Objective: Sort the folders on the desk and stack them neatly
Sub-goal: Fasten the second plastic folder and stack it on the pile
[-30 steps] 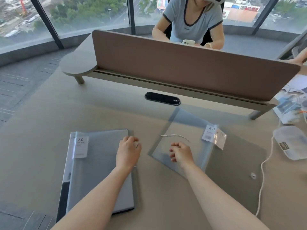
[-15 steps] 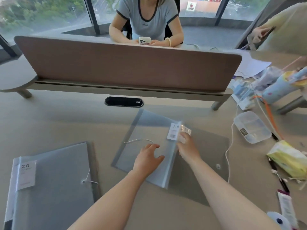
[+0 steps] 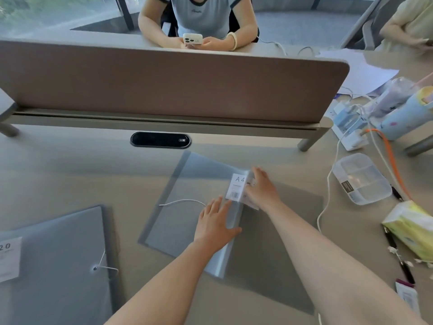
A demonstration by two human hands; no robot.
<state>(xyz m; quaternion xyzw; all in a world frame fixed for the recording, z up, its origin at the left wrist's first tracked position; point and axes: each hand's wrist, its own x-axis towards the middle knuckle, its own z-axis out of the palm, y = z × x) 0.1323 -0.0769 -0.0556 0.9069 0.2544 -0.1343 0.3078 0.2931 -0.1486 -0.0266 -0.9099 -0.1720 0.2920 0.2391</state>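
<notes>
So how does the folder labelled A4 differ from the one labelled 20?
The A4 folder lies open at the desk's middle, its flap folded back; the 20 folder lies closed at the left. The left hand and right hand both touch the A4 folder; nothing touches the 20 folder. The A4 folder's string lies loose; the 20 folder's leads from its button. Both are grey, translucent, white-labelled.

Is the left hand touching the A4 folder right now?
Touching. The head view shows the left hand lying flat on the A4 folder, palm down near its fold, no gap visible.
</notes>
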